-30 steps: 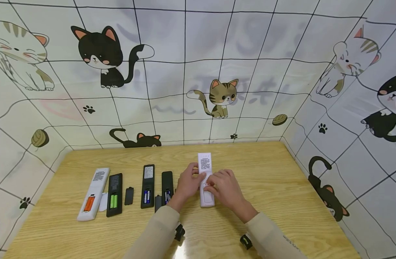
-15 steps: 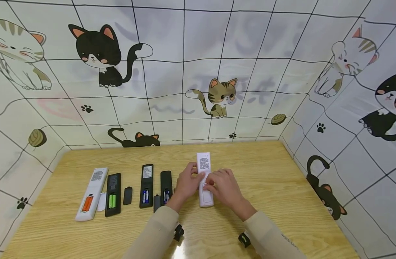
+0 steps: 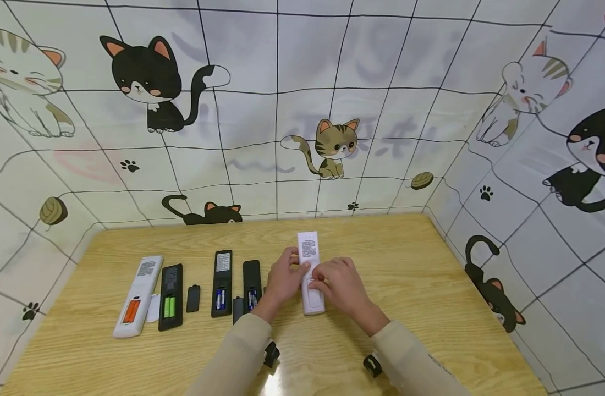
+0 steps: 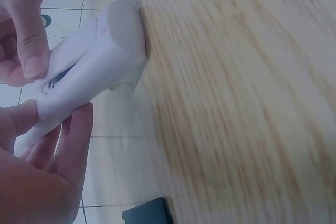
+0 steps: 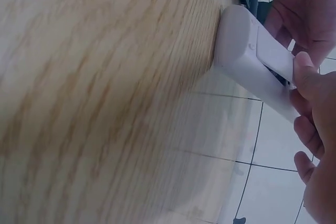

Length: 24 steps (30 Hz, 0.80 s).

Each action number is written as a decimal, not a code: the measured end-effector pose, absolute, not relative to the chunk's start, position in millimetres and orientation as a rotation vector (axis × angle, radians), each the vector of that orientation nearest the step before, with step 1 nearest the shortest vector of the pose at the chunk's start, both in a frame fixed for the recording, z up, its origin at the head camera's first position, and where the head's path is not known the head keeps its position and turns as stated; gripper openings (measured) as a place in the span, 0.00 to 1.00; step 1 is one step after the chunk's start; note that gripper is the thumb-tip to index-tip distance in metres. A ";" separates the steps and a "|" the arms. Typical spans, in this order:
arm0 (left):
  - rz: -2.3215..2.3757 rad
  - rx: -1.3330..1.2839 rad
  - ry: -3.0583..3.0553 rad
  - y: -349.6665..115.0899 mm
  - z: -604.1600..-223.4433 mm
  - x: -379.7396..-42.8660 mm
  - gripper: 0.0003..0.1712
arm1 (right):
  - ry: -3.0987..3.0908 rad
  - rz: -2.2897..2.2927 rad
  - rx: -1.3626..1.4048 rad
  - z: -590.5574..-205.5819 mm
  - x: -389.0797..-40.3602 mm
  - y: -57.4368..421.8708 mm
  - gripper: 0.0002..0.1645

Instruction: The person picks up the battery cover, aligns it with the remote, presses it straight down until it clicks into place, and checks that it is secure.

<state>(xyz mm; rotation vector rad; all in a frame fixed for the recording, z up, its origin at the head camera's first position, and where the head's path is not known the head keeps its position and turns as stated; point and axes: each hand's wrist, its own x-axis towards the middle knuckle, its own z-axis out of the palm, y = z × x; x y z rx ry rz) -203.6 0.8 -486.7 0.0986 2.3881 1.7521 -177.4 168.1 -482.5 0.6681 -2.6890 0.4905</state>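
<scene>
A white remote control (image 3: 309, 248) lies back side up, its printed label toward the far end. My left hand (image 3: 284, 279) grips it from the left, thumb on the back and fingers around the side, as the left wrist view shows. From the right, my right hand (image 3: 345, 284) pinches the inner end of the battery cover (image 5: 275, 56). That end is tilted up, with a dark gap showing beneath it, while the outer end sits near the remote's rounded end. Any batteries inside are hidden.
To the left lie a white remote (image 3: 146, 269) with orange batteries, a black remote (image 3: 171, 280) with green ones, and two black remotes (image 3: 223, 275) with blue ones. Loose covers, one black (image 3: 193, 298) and one white (image 3: 153, 308), lie among them. A patterned cloth (image 3: 253, 165) rises behind the table.
The head view has shifted slightly, so the whole scene sits a little further left. Both hands keep nearly the same hold on the white remote and its cover.
</scene>
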 end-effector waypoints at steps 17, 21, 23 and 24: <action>1.740 0.082 2.383 1.2 -485.6 -201.5 0.21 | -2.801 0.464 0.478 -480.0 -174.1 166.2 0.26; 1.747 0.092 2.384 1.3 -485.8 -200.7 0.21 | -2.887 0.481 0.326 -478.3 -171.8 165.6 0.40; 1.744 0.097 2.389 1.2 -485.3 -199.9 0.21 | -2.922 0.467 0.296 -476.9 -170.8 165.4 0.41; 1.742 0.098 2.391 1.2 -485.0 -199.7 0.21 | -2.938 0.462 0.290 -476.5 -170.3 165.4 0.40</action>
